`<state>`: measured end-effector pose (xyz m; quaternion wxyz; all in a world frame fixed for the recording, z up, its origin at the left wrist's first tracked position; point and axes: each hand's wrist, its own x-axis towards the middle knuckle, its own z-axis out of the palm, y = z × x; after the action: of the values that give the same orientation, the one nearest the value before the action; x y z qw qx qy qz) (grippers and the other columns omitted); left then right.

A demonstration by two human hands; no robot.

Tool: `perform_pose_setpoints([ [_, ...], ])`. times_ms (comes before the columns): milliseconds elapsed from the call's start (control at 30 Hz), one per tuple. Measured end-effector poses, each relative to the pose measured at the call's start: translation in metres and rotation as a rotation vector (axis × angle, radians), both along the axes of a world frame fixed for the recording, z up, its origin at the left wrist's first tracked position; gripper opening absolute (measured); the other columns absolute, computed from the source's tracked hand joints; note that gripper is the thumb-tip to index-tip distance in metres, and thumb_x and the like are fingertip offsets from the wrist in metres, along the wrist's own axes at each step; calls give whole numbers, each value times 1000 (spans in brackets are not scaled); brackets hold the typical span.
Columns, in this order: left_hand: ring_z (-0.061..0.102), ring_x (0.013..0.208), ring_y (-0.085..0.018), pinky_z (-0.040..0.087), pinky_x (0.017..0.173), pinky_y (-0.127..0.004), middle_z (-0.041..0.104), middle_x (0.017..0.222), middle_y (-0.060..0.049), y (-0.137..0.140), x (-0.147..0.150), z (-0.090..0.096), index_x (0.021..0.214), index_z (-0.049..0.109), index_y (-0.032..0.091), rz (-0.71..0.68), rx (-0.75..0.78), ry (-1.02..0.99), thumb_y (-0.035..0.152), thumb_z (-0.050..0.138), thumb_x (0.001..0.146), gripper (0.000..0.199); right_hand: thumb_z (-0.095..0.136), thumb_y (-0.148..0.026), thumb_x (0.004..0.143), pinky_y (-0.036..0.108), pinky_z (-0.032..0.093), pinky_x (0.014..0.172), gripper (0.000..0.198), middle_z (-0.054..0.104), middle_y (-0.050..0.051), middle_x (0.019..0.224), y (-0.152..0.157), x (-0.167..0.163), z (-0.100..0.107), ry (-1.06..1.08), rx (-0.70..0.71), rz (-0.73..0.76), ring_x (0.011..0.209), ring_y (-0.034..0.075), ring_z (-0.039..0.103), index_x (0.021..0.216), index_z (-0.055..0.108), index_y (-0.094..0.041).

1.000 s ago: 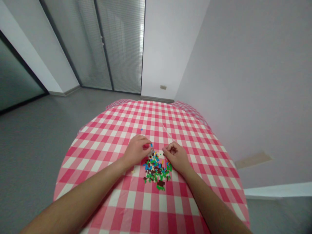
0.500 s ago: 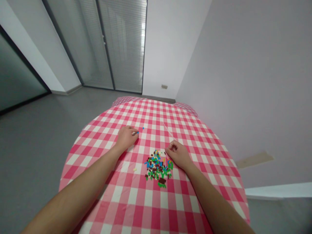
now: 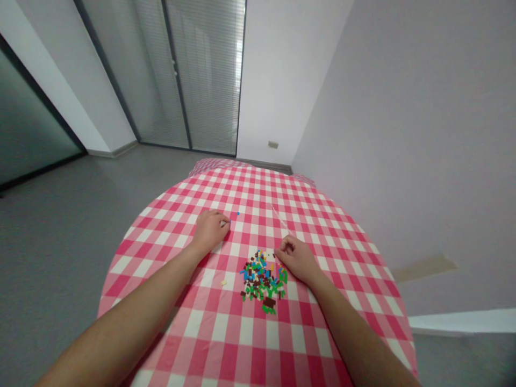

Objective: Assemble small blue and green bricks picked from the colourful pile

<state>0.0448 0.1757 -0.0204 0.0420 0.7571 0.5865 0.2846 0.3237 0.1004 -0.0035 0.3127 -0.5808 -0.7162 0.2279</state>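
My left hand rests low over the table, thumb and index finger closed on a small blue brick that barely shows between the tips. Just beyond those fingertips lies another tiny blue piece. At the upper right edge of a pile of small building bricks is my right hand, its fingers curled and thumb pressed to index; whatever they may hold is hidden. Green, brown, blue, cream and a few orange bricks make up the pile, with a larger brown piece at its near side.
A red and white checked cloth covers the round-edged table. One cream piece lies apart, left of the pile. A thin clear strip lies beyond my right hand. The wall stands close on the right; glass doors are behind the table.
My left thumb and index finger have drawn closer over the small blue brick, which shows less now. The view has shifted slightly. My right hand and the pile look unchanged.
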Motion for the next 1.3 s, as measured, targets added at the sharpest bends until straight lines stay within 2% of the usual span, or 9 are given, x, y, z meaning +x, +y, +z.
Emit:
perform_pose_setpoints([
  [267, 61, 101, -28, 44, 94, -44, 72, 107, -6, 1, 0, -5, 103, 78, 25, -37, -35, 92, 32, 51, 90, 31, 60, -31, 75, 27, 32, 58, 15, 50, -3, 62, -1, 1, 0, -20, -20, 4, 60, 15, 45, 67, 50, -22],
  [467, 53, 118, -31, 39, 101, -49, 63, 126, -8, 0, 2, -4, 124, 69, 33, -5, -86, 140, 38, 50, 93, 37, 59, -30, 75, 27, 32, 58, 15, 51, -3, 62, -2, 0, 1, -32, -33, 2, 60, 15, 46, 67, 50, -21],
  [567, 50, 123, -33, 38, 102, -50, 57, 134, -10, -3, 5, 0, 133, 63, 32, -1, -93, 176, 40, 47, 94, 42, 60, -30, 75, 27, 32, 57, 15, 51, -3, 62, -2, 0, 2, -34, -29, 3, 60, 15, 46, 66, 50, -21],
  [733, 52, 120, -32, 39, 103, -48, 60, 129, -12, -4, 6, 2, 127, 65, 25, 16, -91, 151, 39, 48, 92, 41, 60, -30, 75, 27, 32, 57, 15, 52, -2, 62, -2, -1, 3, -40, -20, 10, 59, 15, 46, 67, 50, -22],
  [1300, 48, 128, -33, 38, 103, -49, 54, 138, -14, -4, 6, 2, 139, 56, 29, -36, -102, 245, 47, 42, 97, 48, 60, -29, 75, 26, 32, 57, 15, 52, -2, 62, -3, -1, 4, -42, -19, 17, 60, 15, 46, 66, 50, -21],
])
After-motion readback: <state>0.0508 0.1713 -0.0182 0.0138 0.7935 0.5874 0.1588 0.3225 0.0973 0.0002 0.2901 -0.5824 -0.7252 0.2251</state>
